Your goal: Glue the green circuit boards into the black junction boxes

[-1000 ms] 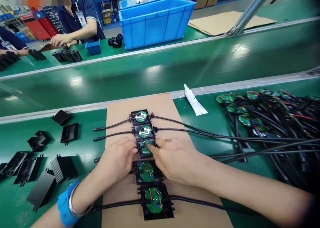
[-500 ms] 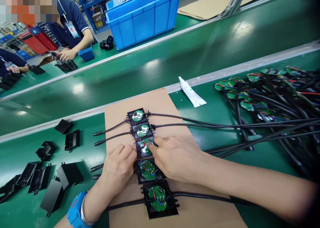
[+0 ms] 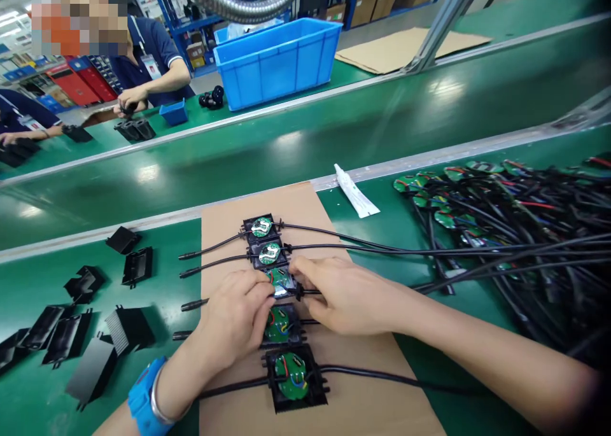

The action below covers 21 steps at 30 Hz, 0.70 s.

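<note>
Several black housings with round green circuit boards lie in a column on a brown cardboard sheet [image 3: 305, 200], each with black cables running off both sides. Both my hands work at the third housing [image 3: 282, 282] from the far end. My left hand [image 3: 238, 318] is curled, its fingertips pressing on that housing's left side. My right hand [image 3: 346, 295] lies at the right side, fingers pinched on the housing's edge where the cable leaves it. The nearest housing [image 3: 293, 377] lies untouched below my hands.
Loose black plastic covers [image 3: 90, 340] lie scattered on the green bench at the left. A heap of cabled green boards [image 3: 501, 219] fills the right. A white tube [image 3: 352, 191] lies by the conveyor rail. Across the belt, other people handle black parts beside a blue bin [image 3: 281, 60].
My left hand has moved up and right onto the third housing's left side. My right hand has slid to the housing's right edge. The view shifted a little.
</note>
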Motion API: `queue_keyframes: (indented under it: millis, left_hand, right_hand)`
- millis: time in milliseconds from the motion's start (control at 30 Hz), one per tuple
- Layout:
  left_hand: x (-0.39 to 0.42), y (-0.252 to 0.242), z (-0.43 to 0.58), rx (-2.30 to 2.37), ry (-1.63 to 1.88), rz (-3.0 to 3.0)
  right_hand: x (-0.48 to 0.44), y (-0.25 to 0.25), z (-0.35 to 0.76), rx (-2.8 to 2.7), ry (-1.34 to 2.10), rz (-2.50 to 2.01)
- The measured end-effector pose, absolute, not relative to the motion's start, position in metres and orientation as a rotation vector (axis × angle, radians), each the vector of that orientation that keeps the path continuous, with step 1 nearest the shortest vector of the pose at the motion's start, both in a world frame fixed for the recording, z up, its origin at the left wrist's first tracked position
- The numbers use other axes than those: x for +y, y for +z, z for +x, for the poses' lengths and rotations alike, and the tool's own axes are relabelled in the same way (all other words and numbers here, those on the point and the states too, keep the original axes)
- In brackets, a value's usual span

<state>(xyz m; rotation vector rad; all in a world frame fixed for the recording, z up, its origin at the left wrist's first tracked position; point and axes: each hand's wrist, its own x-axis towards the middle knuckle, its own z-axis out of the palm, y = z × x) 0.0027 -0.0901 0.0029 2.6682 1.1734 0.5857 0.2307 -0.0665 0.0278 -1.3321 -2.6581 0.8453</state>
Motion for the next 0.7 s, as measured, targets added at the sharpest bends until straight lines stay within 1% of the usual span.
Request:
queue_keyframes:
  millis: [67, 233, 467, 700]
  left_hand:
    - [-0.09, 0.001, 0.006, 1.063, 0.514, 2.683]
    - [-0.091, -0.007, 0.007, 1.059, 0.411, 2.679]
    - [-0.091, -0.011, 0.008, 1.062, 0.357, 2.625]
    - [-0.096, -0.007, 0.011, 1.109, 0.256, 2.665]
  right_hand:
    - [-0.068, 0.029, 0.233, -2.634, 0.83, -1.382]
    - [-0.076, 0.024, 0.232, -2.667, 0.634, -1.35]
    - [-0.072, -0.01, 0.23, -2.536, 0.329, -1.173]
    - [-0.071, -0.012, 0.23, -2.666, 0.241, -1.166]
